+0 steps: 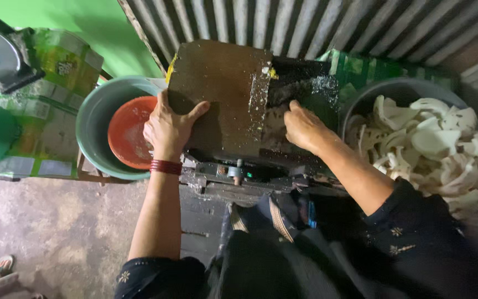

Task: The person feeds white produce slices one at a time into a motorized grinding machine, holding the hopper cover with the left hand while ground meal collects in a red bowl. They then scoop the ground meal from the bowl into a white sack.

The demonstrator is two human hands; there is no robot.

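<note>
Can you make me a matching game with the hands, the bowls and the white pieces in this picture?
Things:
1. left hand
2. right hand
3. orange bowl
4. white pieces

Places:
A. heaped in the grey basin on the right
B. flat on the brown metal cover of the machine
C. inside the big green-grey tub on the left
D. pressing into the machine's dark opening, where white crumbs lie

Right pairs: 1-B, 2-D, 3-C, 4-A
</note>
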